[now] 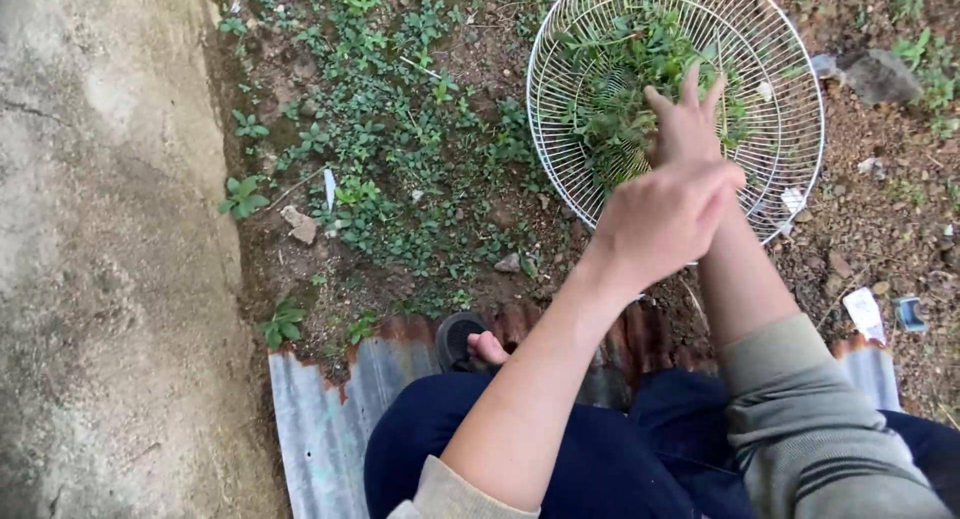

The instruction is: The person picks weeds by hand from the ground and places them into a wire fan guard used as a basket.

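Observation:
A round white wire basket [805,154] lies on the soil at the upper right, with green leafy plants [615,84] piled inside it. My right hand [685,124] reaches over the basket with its fingers spread, holding nothing I can see. My left hand [660,219] hovers just in front of the basket's near rim, crossing over my right forearm, fingers curled loosely downward; I cannot make out anything in it. My knees in dark blue trousers fill the bottom of the view.
A rusty corrugated metal sheet [320,419] lies under my feet. Low green weeds [390,139] cover the soil on the left. A concrete strip [110,249] runs down the left side. A grey stone [880,74] and scraps of litter [865,314] lie at the right.

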